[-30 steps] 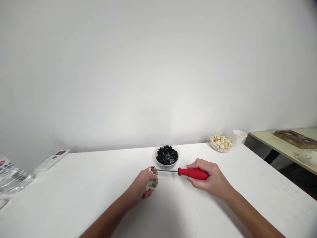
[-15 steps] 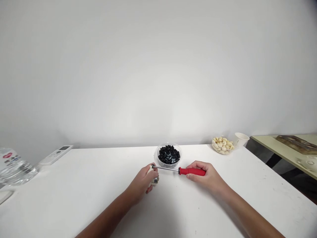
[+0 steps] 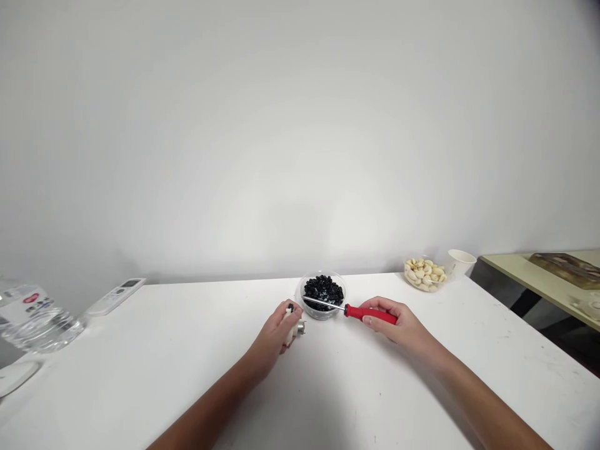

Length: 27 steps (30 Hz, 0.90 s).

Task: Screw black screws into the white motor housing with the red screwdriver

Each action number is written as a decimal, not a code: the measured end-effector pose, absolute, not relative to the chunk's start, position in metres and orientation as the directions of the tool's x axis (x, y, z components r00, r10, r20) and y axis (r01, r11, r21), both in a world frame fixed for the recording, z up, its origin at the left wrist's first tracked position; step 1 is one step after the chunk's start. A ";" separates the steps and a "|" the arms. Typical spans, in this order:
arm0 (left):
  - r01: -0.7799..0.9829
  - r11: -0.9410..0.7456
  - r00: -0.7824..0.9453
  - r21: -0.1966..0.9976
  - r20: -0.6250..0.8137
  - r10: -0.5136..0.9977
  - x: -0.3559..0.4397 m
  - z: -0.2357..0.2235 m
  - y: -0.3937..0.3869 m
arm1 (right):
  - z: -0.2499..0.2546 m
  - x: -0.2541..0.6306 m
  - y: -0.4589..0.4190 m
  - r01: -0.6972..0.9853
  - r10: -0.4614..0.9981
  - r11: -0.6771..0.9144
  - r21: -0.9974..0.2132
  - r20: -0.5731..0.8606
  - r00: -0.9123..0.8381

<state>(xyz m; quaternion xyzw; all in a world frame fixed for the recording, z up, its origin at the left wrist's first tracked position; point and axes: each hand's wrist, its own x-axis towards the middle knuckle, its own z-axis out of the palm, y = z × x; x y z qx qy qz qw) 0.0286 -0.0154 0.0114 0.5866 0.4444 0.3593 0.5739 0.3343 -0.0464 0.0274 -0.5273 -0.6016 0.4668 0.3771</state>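
Note:
My left hand [image 3: 276,331] is closed around a small white plastic part [image 3: 290,332] with a silver motor-like cylinder on its right side and a black piece at its top. My fingers cover much of it. In my right hand [image 3: 394,322] is a screwdriver [image 3: 370,314] with a red handle, its metal shaft pointing left. The shaft crosses in view over a clear round bowl [image 3: 323,316] of small glossy black pieces [image 3: 323,289]. The screwdriver's tip is apart from the white part, a little above and right of it.
A clear bowl of pale, bean-like pieces [image 3: 424,274] stands at the back right beside a white paper cup [image 3: 461,262]. On the left are a white remote control [image 3: 117,296], a clear plastic bottle [image 3: 40,319] and a white object [image 3: 17,377] cut by the frame edge.
The screwdriver's tip has come away from the white part, moving up and right. The white part has turned in my left hand, so its silver cylinder sticks out to the right.

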 end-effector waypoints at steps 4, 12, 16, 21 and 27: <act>0.094 -0.046 0.431 0.995 0.001 0.902 0.029 0.011 -0.021 | 0.021 0.336 -0.044 0.295 0.987 0.018 -0.955 -0.030 -0.161; 0.115 -0.123 0.566 0.986 0.037 0.823 0.032 0.018 -0.034 | 0.015 0.336 -0.041 0.366 0.967 0.155 -0.918 0.065 -0.246; 0.162 -0.300 0.554 0.940 0.165 0.816 0.032 0.018 -0.035 | 0.019 0.334 -0.045 0.447 0.953 0.215 -0.868 0.088 -0.288; 0.162 -0.175 0.516 0.971 0.068 0.854 0.034 0.018 -0.035 | 0.023 0.333 -0.048 0.639 0.933 0.350 -0.685 0.197 -0.299; -0.031 -0.067 0.403 0.997 0.074 0.912 0.029 0.020 -0.028 | 0.025 0.332 -0.048 0.664 0.926 0.373 -0.648 0.217 -0.308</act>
